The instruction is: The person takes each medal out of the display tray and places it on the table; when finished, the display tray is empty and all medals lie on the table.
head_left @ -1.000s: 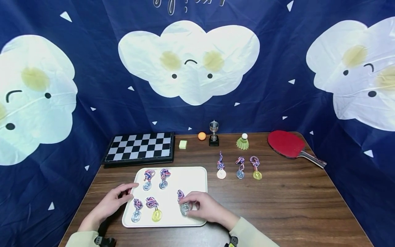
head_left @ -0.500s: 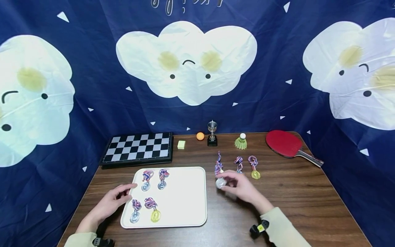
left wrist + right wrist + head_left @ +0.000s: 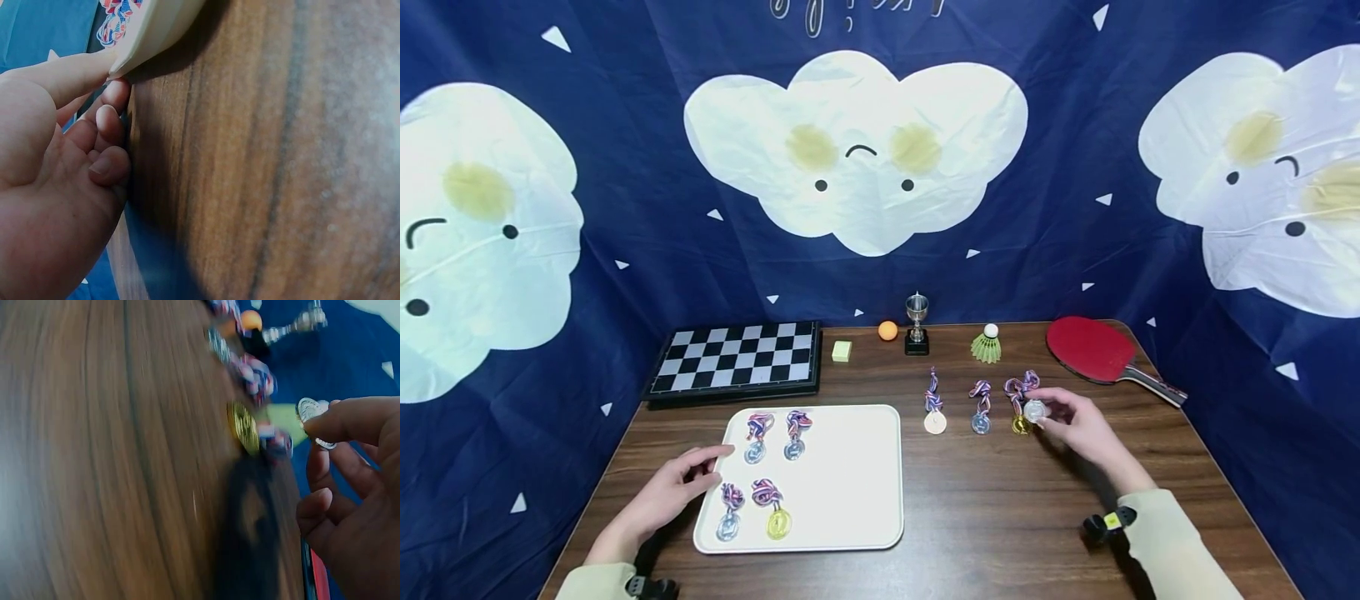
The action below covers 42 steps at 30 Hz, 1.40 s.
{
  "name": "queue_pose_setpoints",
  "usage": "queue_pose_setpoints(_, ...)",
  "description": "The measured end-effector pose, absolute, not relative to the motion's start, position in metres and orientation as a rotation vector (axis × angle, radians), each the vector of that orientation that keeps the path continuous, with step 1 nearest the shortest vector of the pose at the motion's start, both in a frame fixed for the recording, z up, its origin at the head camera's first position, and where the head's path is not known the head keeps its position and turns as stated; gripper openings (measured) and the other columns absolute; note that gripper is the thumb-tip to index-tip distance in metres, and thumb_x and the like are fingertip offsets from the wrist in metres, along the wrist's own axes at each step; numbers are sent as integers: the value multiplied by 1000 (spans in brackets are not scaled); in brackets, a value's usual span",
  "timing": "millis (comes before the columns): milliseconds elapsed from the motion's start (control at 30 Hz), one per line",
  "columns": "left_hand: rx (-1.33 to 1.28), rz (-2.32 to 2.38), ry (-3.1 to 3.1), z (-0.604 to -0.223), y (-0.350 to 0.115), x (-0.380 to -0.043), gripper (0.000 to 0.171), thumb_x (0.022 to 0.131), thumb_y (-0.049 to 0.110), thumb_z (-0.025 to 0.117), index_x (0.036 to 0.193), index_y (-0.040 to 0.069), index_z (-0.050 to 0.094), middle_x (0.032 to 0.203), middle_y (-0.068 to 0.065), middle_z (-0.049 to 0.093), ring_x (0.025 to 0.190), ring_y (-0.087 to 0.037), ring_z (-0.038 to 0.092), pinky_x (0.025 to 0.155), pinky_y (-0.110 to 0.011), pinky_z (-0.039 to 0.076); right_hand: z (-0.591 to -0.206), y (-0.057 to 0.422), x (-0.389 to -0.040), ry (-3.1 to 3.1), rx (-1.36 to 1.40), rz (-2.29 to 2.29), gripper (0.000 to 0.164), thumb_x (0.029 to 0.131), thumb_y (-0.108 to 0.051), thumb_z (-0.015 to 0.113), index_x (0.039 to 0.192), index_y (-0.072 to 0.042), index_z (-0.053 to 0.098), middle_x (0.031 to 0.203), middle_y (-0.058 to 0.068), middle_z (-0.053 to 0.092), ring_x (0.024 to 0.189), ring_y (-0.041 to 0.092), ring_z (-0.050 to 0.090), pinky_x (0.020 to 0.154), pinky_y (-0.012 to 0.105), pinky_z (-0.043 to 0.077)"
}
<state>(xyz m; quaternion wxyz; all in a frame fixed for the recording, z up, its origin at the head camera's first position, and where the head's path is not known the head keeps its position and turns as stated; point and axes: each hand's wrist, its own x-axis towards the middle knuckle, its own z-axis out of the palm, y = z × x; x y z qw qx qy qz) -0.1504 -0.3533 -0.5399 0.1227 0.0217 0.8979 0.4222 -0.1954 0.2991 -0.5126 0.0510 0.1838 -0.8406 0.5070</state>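
My right hand [image 3: 1078,421] pinches a silver medal [image 3: 1035,411] between thumb and index finger. Its red, white and blue ribbon overlaps that of a gold medal [image 3: 1019,425] just to the left. In the right wrist view the pinched medal [image 3: 310,412] stands on edge, above and right of the gold one [image 3: 245,429]. My left hand [image 3: 673,492] rests thumb and index fingertips on the left rim of a white tray [image 3: 827,546]; its other fingers are loosely bent. Silver medals [image 3: 727,525] and one gold medal [image 3: 778,523] lie in the tray's left half.
A bronze-coloured medal [image 3: 935,422] and a silver medal [image 3: 981,423] lie right of the tray. Along the back stand a chessboard [image 3: 737,358], yellow block [image 3: 842,351], orange ball [image 3: 887,331], trophy [image 3: 917,321], shuttlecock [image 3: 987,343] and red paddle [image 3: 1090,348].
My right hand has lifted the silver medal off the tray and carried it rightward, past the bronze-coloured and silver medals, to beside the gold one. My left hand has stayed at the tray's rim.
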Motion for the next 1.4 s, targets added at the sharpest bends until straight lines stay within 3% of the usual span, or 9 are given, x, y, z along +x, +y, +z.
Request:
queue_pose_setpoints(167, 72, 1214, 2634, -540, -354, -150, 39, 91, 22, 65, 129, 24, 58, 104, -7, 50, 92, -21, 45, 71, -28, 37, -533, 324, -203, -2686, 449, 1430, 38, 79, 8, 69, 116, -3, 64, 94, 15, 63, 61, 17, 55, 50, 28, 46)
queue_pose_setpoints(500, 103, 1242, 2641, -536, -351, -149, 39, 90, 22, 66, 128, 22, 60, 103, -7, 51, 89, -19, 44, 69, -27, 37, -547, 342, -203, -2719, 529, 1032, 41, 71, 9, 70, 108, -7, 68, 105, 8, 66, 86, 20, 58, 75, 27, 43)
queue_pose_setpoints(667, 96, 1242, 2638, -536, -351, -148, 39, 90, 23, 66, 129, 23, 59, 106, -6, 52, 91, -19, 44, 70, -27, 36, -550, 347, -203, -2678, 551, 935, 40, 70, 8, 71, 106, -8, 70, 103, 7, 64, 89, 19, 56, 79, 23, 37)
queue_pose_setpoints(933, 119, 1253, 2648, -538, -352, -148, 38, 90, 22, 66, 127, 23, 60, 103, -7, 51, 89, -18, 44, 70, -27, 37, -548, 348, -203, -2647, 546, 952, 37, 72, 6, 73, 106, -7, 71, 102, 10, 63, 89, 21, 55, 76, 27, 40)
queue_pose_setpoints(1200, 110, 1247, 2648, -537, -353, -147, 39, 90, 22, 66, 128, 22, 60, 105, -7, 53, 90, -19, 44, 71, -26, 36, -538, 310, -208, -2574, 357, 966, 26, 76, -1, 72, 100, -10, 70, 100, 5, 60, 92, 18, 54, 79, 29, 37)
queue_pose_setpoints(1400, 112, 1250, 2641, -539, -353, -148, 39, 90, 22, 65, 129, 21, 59, 105, -7, 52, 89, -19, 44, 70, -27, 37, -530, 239, -216, -2575, 565, 1043, 20, 82, -6, 71, 101, -13, 70, 100, -3, 62, 93, 16, 57, 85, 40, 43)
